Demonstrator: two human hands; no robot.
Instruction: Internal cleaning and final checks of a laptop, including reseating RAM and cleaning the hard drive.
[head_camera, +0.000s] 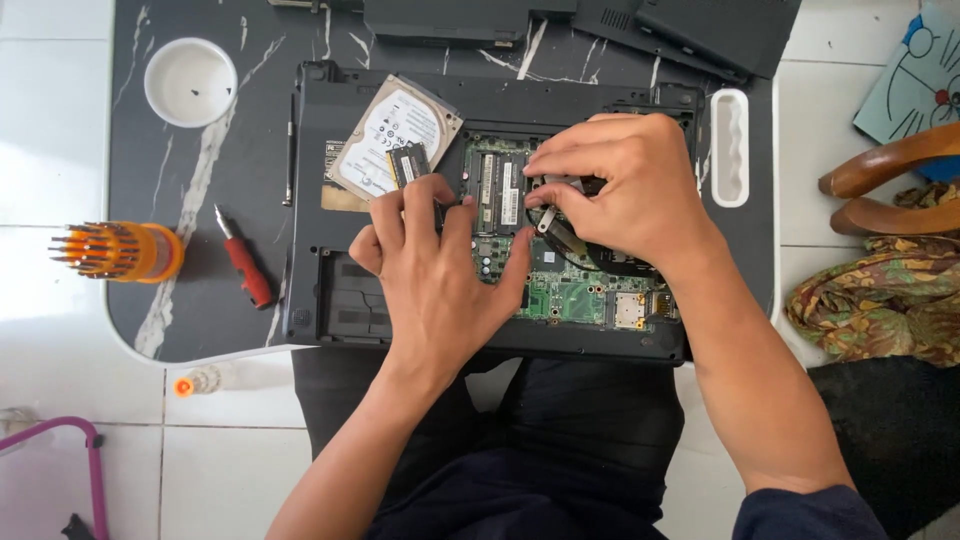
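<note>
Two hands work inside an opened laptop (330, 130) that lies bottom up on a dark marble-patterned tabletop (200, 170), its cover off and the green circuit board (565, 295) bare. The left hand (435, 270) lies flat and open over the left part of the board, fingers spread and fingertips (385, 205) pressing down near the memory slot; it grips nothing. The right hand (625, 185) is curled over the middle of the board, thumb and forefinger pinched together on a small silvery metal piece (548, 222) beside a black cooling part (600, 250) (what exactly that piece is cannot be made out, since the fingers cover most of it). Two memory modules (497, 190) sit side by side in their slot between the hands.

A silver hard drive (390, 135) rests tilted on the laptop's upper left corner, with a loose memory stick (408, 163) lying on top of it, just beside the left fingertips. On the tabletop to the left lie a red-handled screwdriver (245, 268), an orange holder bristling with screwdriver bits (118, 250), and a round white dish (190, 82). A white oblong tray (729, 148) sits at the laptop's right edge. Black cover panels (700, 35) lie at the far end of the tabletop.
</note>
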